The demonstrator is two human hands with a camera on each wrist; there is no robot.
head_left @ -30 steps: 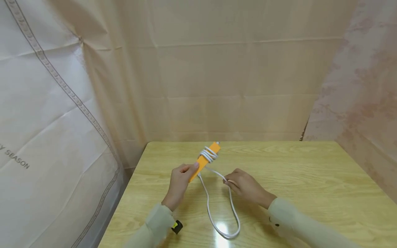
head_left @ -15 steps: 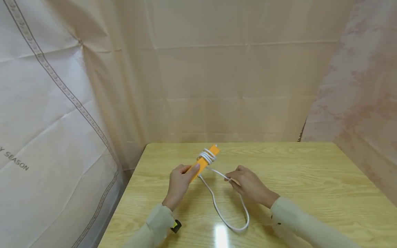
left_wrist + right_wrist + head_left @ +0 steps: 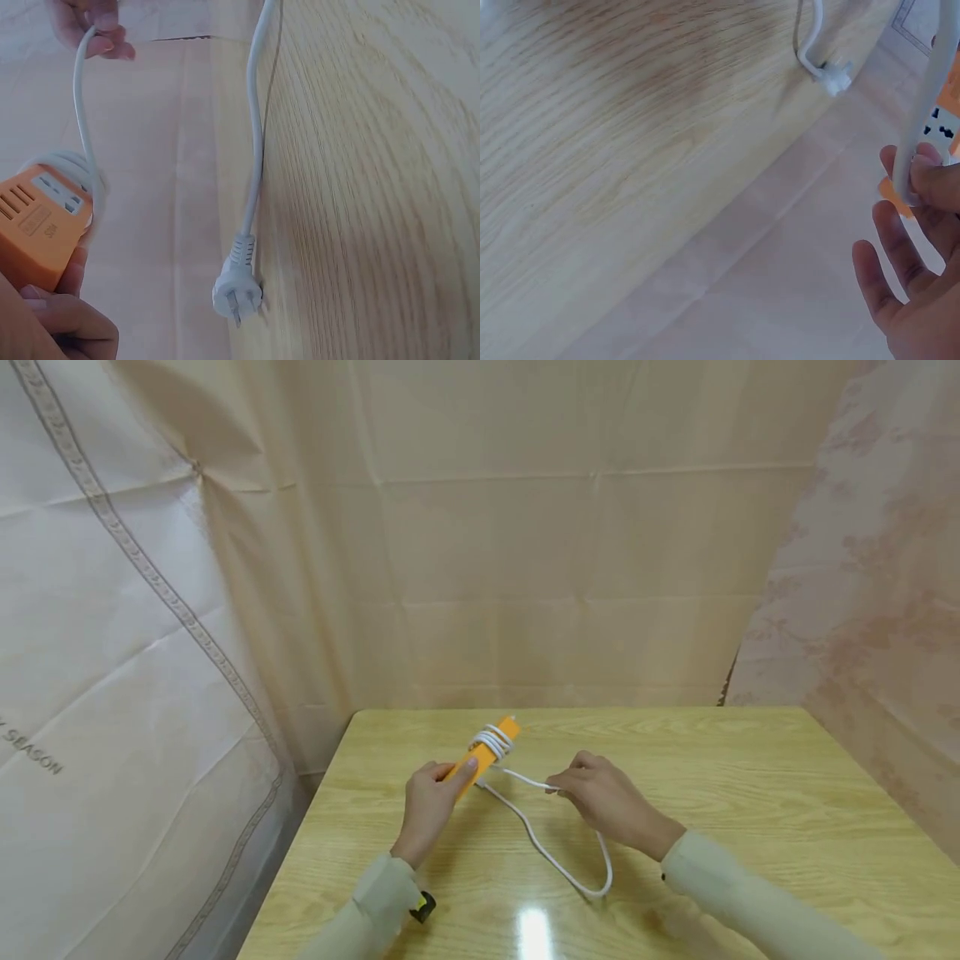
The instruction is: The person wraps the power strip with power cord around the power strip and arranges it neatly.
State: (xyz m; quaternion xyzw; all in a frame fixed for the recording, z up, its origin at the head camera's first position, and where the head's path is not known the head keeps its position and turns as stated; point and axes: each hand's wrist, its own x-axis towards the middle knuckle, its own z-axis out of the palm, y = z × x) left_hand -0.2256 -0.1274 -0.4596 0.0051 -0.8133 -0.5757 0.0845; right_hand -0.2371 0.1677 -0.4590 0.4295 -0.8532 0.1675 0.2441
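An orange power strip (image 3: 487, 762) is held tilted over the table by my left hand (image 3: 427, 810), thumb on top near its lower end. White cord (image 3: 546, 853) is wound several times round the strip's upper part. To the right, my right hand (image 3: 615, 806) pinches the cord between thumb and fingertips; its other fingers are spread in the right wrist view. Beyond that pinch the cord drops into a loose loop and runs back left to a white two-pin plug (image 3: 238, 289). Socket holes show on the strip's face in the left wrist view.
The wood-grain table (image 3: 750, 802) reaches back to a beige cloth (image 3: 480, 535). Pale cloths hang at the left and right sides. A small black and yellow thing (image 3: 423, 907) shows beneath the left sleeve.
My right hand has moved slightly right with the cord. The loose loop has become smaller, its low end shifting right and away from me. The power strip has moved slightly left and lower.
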